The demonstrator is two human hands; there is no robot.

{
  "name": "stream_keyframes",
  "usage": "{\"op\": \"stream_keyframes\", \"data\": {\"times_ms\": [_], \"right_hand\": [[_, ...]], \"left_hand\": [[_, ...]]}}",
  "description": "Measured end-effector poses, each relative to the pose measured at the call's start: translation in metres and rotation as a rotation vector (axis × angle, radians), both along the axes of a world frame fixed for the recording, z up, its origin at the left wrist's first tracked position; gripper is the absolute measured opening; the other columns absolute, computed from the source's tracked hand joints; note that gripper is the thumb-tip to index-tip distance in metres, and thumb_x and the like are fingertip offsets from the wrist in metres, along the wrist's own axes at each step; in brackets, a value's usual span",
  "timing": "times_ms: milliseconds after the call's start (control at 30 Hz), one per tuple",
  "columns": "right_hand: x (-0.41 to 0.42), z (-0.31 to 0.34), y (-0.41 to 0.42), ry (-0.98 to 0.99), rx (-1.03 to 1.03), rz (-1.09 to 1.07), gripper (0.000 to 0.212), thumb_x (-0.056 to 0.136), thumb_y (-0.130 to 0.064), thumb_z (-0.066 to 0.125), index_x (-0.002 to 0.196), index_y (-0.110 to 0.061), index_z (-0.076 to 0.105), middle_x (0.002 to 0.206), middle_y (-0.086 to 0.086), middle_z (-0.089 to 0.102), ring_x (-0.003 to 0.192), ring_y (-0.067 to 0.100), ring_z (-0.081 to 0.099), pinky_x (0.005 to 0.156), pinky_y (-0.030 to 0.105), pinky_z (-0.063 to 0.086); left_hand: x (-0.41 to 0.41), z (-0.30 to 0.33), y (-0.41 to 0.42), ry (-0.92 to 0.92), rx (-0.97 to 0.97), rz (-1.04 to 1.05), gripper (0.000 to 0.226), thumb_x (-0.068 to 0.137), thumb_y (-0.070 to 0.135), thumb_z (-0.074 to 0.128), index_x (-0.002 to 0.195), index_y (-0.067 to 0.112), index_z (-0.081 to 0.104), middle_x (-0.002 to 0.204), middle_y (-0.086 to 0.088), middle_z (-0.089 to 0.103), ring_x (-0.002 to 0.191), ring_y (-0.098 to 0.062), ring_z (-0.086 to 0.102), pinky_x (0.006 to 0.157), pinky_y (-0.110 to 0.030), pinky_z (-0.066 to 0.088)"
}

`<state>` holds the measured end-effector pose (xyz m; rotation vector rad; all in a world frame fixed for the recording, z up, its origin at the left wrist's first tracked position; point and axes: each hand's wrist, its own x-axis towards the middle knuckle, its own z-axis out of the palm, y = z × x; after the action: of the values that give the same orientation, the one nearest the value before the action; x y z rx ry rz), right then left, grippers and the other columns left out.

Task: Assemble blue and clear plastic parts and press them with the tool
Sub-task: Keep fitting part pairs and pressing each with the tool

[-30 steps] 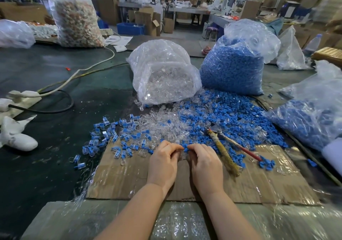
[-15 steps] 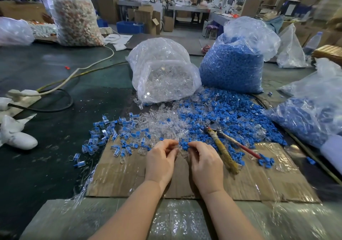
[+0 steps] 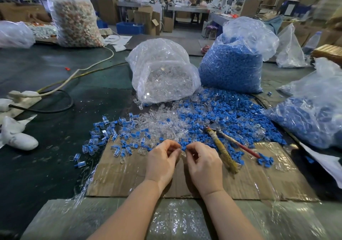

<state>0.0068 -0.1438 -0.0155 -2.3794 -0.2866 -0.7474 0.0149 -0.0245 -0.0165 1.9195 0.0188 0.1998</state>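
Both hands up close over the cardboard sheet (image 3: 129, 175), knuckles toward us: left hand (image 3: 162, 163) w/ fingers curled, thumb and forefinger pinching a small clear piece at its tip; right hand (image 3: 204, 165) curled too, pinching a blue part (image 3: 183, 148) right where the two hands meet. Fingertips nearly touching, the parts between them, just above the sheet's far edge. Exactly how the two bits sit together, can't tell, too small. Pressing tool (image 3: 223, 151) lies just right of the right hand, tilted, yellowish wrapped handle toward us, red handle splayed beside it, head buried in loose blue parts (image 3: 231, 113). Loose clear parts (image 3: 162, 121) heaped straight ahead of the fingers; assembled blue-and-clear pieces (image 3: 103, 137) scattered off to the left. Bare cardboard under and near-side of the wrists, room there. Beyond the heap: clear-parts bag (image 3: 162, 73), blue-parts bag (image 3: 233, 63), another bag of blue (image 3: 311, 115) crowding the right edge. Cables (image 3: 55, 108) far left.
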Motion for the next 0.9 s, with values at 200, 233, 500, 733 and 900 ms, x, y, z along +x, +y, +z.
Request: {"op": "stream_keyframes", "data": {"times_ms": [200,233,500,733,900], "right_hand": [[-0.0014,0.0008,0.0006,-0.023,-0.038,-0.006,0.014,0.070,-0.004,0.077,0.072,-0.012,0.065,0.066,0.000,0.065,0.059,0.022,0.059,0.057,0.035,0.048],[-0.0011,0.0008,0.0008,-0.033,-0.039,-0.001,0.013,0.071,-0.005,0.076,0.071,-0.012,0.066,0.067,0.000,0.065,0.059,0.022,0.060,0.058,0.035,0.049],[0.0020,-0.0014,0.0007,-0.049,-0.025,0.047,0.008,0.073,-0.009,0.072,0.080,-0.011,0.071,0.073,0.001,0.067,0.068,0.024,0.062,0.066,0.035,0.051],[0.0028,-0.0029,-0.0009,-0.025,0.001,0.058,0.021,0.073,-0.002,0.074,0.092,-0.010,0.070,0.083,0.001,0.064,0.080,0.022,0.061,0.075,0.027,0.045],[0.0018,-0.0014,-0.0014,-0.047,0.009,0.085,0.013,0.075,-0.006,0.069,0.087,-0.010,0.071,0.080,0.001,0.063,0.075,0.021,0.060,0.068,0.030,0.050]], "left_hand": [[-0.0013,0.0005,0.0005,0.011,-0.024,-0.031,0.022,0.085,0.008,0.064,0.079,0.029,0.062,0.078,0.007,0.066,0.074,-0.001,0.061,0.069,-0.011,0.049],[-0.0014,0.0004,0.0008,0.010,-0.026,-0.034,0.020,0.084,0.008,0.065,0.080,0.027,0.064,0.078,0.005,0.067,0.075,-0.004,0.062,0.071,-0.014,0.051],[-0.0004,-0.0006,0.0006,-0.002,-0.075,-0.017,0.016,0.085,0.006,0.063,0.082,0.022,0.065,0.078,0.004,0.067,0.076,-0.009,0.063,0.074,-0.018,0.052],[0.0007,-0.0027,0.0016,-0.003,-0.127,-0.018,0.027,0.087,0.006,0.061,0.086,0.033,0.061,0.083,0.007,0.066,0.079,-0.006,0.062,0.074,-0.017,0.051],[0.0001,-0.0023,0.0017,0.013,-0.160,-0.030,0.028,0.088,0.006,0.060,0.086,0.034,0.063,0.084,0.004,0.068,0.080,-0.010,0.064,0.073,-0.019,0.052]]}}
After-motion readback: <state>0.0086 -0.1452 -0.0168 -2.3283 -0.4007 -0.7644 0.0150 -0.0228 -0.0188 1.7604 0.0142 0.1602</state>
